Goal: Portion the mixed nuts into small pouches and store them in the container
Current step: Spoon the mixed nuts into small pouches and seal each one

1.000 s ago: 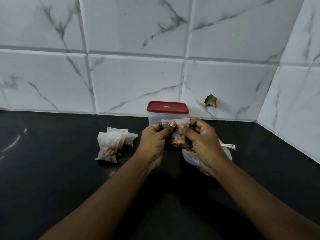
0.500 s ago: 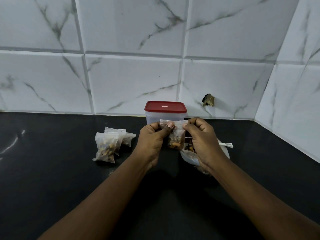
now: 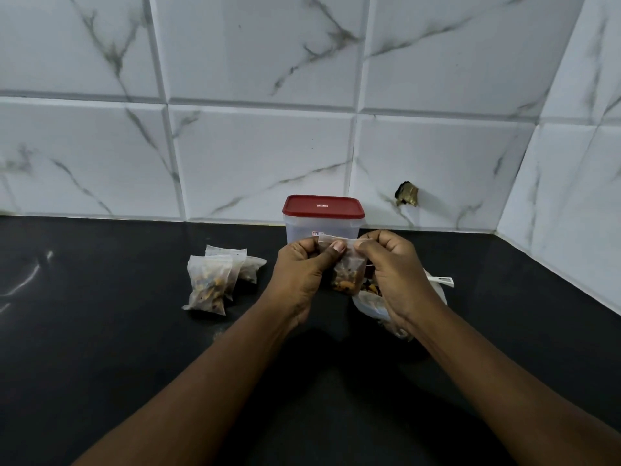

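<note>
Both hands hold one filled pouch (image 3: 347, 275) upright above the surface (image 3: 100, 348): left hand (image 3: 300, 274) and right hand (image 3: 398, 274) pinch its top strip, which runs left to right. The lidded container (image 3: 323, 219) stands directly behind, equally near both.

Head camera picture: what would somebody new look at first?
The left hand and the right hand pinch the top of a small pouch of nuts in the middle. Behind it a container with a red lid stands by the tiled wall. Left of the hands, filled pouches lie on the black counter.
</note>
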Motion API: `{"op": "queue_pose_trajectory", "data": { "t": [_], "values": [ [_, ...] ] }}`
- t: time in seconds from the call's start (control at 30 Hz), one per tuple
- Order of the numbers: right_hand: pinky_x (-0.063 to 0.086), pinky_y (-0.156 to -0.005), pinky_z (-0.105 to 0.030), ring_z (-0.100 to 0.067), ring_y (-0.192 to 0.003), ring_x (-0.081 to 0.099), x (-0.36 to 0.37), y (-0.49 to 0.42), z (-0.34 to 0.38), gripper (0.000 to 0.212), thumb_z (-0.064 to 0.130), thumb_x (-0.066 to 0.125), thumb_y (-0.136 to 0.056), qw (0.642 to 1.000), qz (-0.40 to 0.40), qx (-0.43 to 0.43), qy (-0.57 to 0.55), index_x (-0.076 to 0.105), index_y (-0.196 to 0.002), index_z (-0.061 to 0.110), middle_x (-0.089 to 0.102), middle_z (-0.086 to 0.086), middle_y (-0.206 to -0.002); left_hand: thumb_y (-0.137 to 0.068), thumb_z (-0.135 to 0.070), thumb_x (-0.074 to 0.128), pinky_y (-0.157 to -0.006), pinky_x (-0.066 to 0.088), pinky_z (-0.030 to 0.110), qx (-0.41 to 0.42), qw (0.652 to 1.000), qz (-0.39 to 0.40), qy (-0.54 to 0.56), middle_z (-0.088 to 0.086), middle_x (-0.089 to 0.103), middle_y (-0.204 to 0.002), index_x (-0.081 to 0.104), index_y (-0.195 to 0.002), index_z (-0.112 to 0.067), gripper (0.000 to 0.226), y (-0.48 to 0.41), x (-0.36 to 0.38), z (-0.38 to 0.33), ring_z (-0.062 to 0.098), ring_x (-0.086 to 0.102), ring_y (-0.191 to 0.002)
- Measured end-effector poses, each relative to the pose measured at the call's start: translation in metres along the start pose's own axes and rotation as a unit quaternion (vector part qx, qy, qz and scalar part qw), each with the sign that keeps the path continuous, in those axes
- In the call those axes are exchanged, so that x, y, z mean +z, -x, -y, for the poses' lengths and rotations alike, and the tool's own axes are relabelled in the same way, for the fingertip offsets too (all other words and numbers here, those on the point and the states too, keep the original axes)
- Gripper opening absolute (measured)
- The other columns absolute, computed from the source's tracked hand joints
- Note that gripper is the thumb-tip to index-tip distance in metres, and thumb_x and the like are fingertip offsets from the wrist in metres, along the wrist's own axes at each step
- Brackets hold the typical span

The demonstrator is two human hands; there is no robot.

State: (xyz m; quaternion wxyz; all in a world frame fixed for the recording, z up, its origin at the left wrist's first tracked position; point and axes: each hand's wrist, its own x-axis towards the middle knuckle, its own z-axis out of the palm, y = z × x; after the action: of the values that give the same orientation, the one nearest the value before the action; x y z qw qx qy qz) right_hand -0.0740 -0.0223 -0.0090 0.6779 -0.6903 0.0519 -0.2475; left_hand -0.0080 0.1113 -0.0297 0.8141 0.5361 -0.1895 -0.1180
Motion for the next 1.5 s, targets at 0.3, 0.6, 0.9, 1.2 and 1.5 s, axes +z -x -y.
{"op": "queue_pose_trajectory", "data": {
  "t": [0.3, 0.6, 0.9, 1.2, 1.5],
  "values": [
    [0.060, -0.079, -0.048, -0.025, -0.081, 0.072, -0.001, 0.001, 0.002, 0.009, 0.015, 0.069, -0.098, 0.999, 0.027, 0.013, -0.042, 0.074, -0.094, 0.008, 0.075, -0.013, -0.085, -0.092, -0.013, 0.072, -0.083, 0.063, 0.051, 0.006, 1.000, 0.002, 0.001, 0.024, 0.076, -0.105, 0.074, -0.109, 0.000, 0.021, 0.003, -0.001, -0.003, 0.034, 0.074, -0.093],
    [0.062, -0.072, -0.035, -0.016, -0.080, 0.072, 0.000, 0.001, -0.001, 0.013, 0.015, 0.064, -0.103, 0.999, 0.019, -0.022, 0.018, 0.070, -0.097, 0.004, 0.075, -0.011, -0.084, -0.095, -0.017, 0.071, -0.076, 0.062, 0.045, -0.012, 0.999, 0.043, -0.008, 0.021, 0.075, -0.104, 0.075, -0.107, -0.002, 0.020, 0.004, -0.001, -0.007, 0.031, 0.073, -0.091],
    [0.064, -0.081, -0.049, -0.024, -0.086, 0.075, 0.000, 0.001, -0.002, 0.010, 0.014, 0.062, -0.104, 0.999, 0.026, -0.024, 0.019, 0.070, -0.099, 0.010, 0.077, -0.010, -0.090, -0.103, -0.011, 0.057, -0.083, 0.060, 0.050, -0.009, 1.000, -0.010, 0.008, 0.019, 0.074, -0.092, 0.070, -0.094, -0.004, 0.018, 0.002, -0.001, -0.011, 0.028, 0.072, -0.083],
    [0.062, -0.088, -0.058, -0.026, -0.092, 0.074, -0.004, 0.000, -0.004, 0.010, 0.017, 0.063, -0.104, 0.997, 0.034, -0.054, 0.050, 0.069, -0.098, 0.013, 0.074, -0.011, -0.094, -0.103, -0.012, 0.056, -0.071, 0.060, 0.040, -0.002, 1.000, 0.001, 0.019, 0.010, 0.074, -0.084, 0.069, -0.093, -0.007, 0.017, 0.001, -0.003, -0.014, 0.021, 0.072, -0.079],
    [0.063, -0.086, -0.043, -0.026, -0.095, 0.074, -0.003, -0.001, -0.007, 0.008, 0.017, 0.066, -0.102, 0.993, 0.042, -0.082, 0.076, 0.070, -0.096, 0.014, 0.075, -0.008, -0.093, -0.101, -0.014, 0.063, -0.068, 0.062, 0.040, 0.006, 0.999, 0.042, -0.031, 0.013, 0.076, -0.090, 0.074, -0.097, -0.009, 0.012, 0.006, -0.003, -0.014, 0.024, 0.075, -0.081]
  ]
}}
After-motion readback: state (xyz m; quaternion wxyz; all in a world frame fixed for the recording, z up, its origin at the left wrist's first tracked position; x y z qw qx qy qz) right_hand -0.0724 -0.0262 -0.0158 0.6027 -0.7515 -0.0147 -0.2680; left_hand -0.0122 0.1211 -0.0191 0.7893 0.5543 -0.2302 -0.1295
